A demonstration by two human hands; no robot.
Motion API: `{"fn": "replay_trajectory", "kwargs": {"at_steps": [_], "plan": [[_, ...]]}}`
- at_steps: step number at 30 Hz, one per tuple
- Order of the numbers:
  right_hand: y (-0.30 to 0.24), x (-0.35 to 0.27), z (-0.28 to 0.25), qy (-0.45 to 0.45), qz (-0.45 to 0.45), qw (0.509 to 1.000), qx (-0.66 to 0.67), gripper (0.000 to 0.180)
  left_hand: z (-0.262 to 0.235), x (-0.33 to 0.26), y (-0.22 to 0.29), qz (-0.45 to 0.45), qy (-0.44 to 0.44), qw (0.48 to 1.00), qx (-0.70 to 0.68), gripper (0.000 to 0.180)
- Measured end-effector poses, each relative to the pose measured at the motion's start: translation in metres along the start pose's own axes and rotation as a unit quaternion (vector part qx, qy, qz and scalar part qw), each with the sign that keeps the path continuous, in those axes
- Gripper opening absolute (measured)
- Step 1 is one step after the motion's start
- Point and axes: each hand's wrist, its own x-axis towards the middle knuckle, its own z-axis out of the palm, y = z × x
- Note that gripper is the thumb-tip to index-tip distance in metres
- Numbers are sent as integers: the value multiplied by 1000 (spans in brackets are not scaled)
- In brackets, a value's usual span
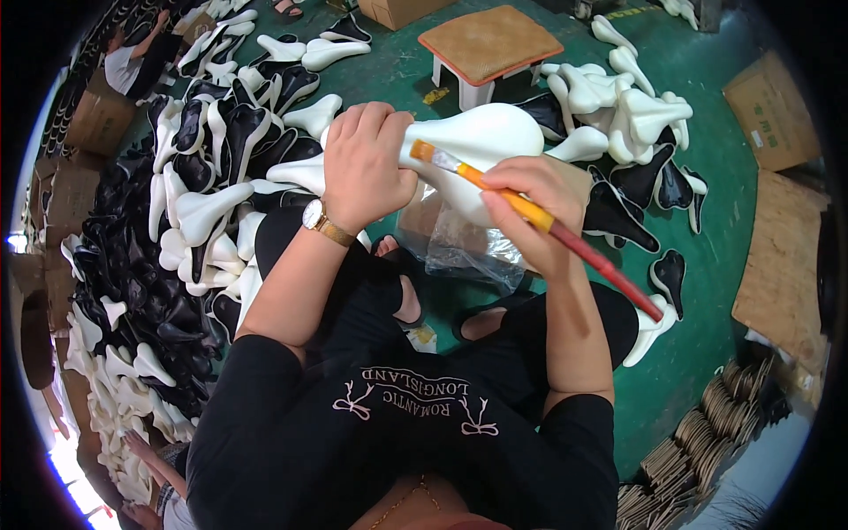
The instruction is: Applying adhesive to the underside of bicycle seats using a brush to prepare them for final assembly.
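My left hand [362, 166] is wrapped round the narrow end of a white foam bicycle saddle pad [488, 132], which lies crosswise in front of me with its wide end to the right. A wristwatch is on that wrist. In my right hand [546, 205] is a paintbrush [602, 261] with a yellow and red handle, pinched between thumb and fingers. Its amber bristles point left and hover at the pad; whether they touch it I cannot tell. Under the pad, a cardboard box [422, 216] with clear plastic is partly hidden.
White and black saddle pieces [212, 210] are heaped at left, beside a black pile [141, 274]. More saddle pads [649, 119] lie at right. A stool [490, 44] stands ahead. Cardboard boxes [773, 110] and stacked brown sheets [698, 442] line the right. Two other people sit at left.
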Motion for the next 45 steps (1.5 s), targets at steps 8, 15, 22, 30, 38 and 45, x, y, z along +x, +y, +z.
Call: {"fn": "replay_trajectory", "kwargs": {"at_steps": [8, 15, 22, 30, 38, 45], "plan": [[34, -23, -68, 209, 146, 963, 87, 9, -3, -11, -22, -33, -9, 999, -10, 40], [46, -37, -93, 179, 112, 973, -91, 4, 7, -19, -26, -105, -61, 990, -67, 38], [44, -53, -147, 472, 101, 871, 90, 14, 41, 67, 9, -158, -110, 863, -466, 55], [63, -67, -159, 426, 137, 892, 65, 14, 12, 107, -5, 34, 41, 936, -347, 36], [81, -57, -133, 367, 201, 905, 75, 17, 14, -202, -243, -605, -173, 760, -162, 53], [82, -39, -102, 329, 238, 913, 44, 15, 64, -357, -200, -667, -340, 658, -82, 66]]}}
